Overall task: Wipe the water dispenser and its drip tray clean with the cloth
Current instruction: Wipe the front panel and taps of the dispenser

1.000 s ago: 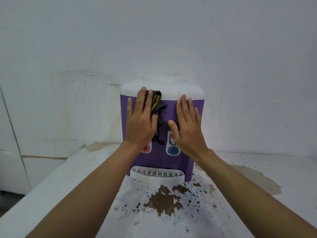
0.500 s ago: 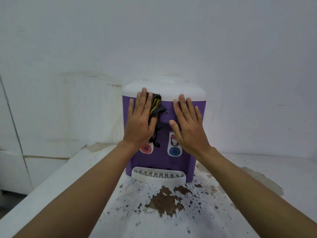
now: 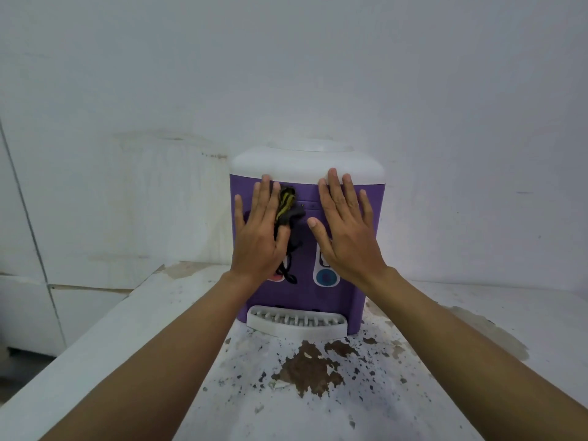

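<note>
A pale, stained wall point(image 3: 286, 74) fills the far side of the scene. Along the left stands a white panelled surface point(image 3: 28, 218). The counter point(image 3: 127, 361) runs from the near edge to the wall; its white paint has flaked, and the largest brown bare patch point(image 3: 310, 367) lies near the middle, with small specks around it.

The water dispenser point(image 3: 374, 202) stands upright on the counter at its far end, close to the wall. Its body is purple and its rounded top point(image 3: 305, 163) is white.

Both forearms reach in from the near edge to the dispenser's front. The left hand point(image 3: 259, 237) lies flat on the left half of the purple face, fingers straight and slightly spread, and presses the cloth under its palm. The right hand point(image 3: 345, 232) lies flat on the right half, fingers straight, their tips at the seam where purple meets white; it holds nothing.

The drip tray point(image 3: 297, 323), white with a slotted grille, sits at the foot of the dispenser on the near side, touching the counter.

The cloth point(image 3: 288, 205), dark with yellow stripes, bunches out between the left forefinger and thumb, against the dispenser's front, between the two hands. A thin dark cord point(image 3: 290, 275) hangs from it down the purple face.

A blue button point(image 3: 325, 277) shows just below the right hand; a red one point(image 3: 277, 277) is mostly hidden by the left wrist
</note>
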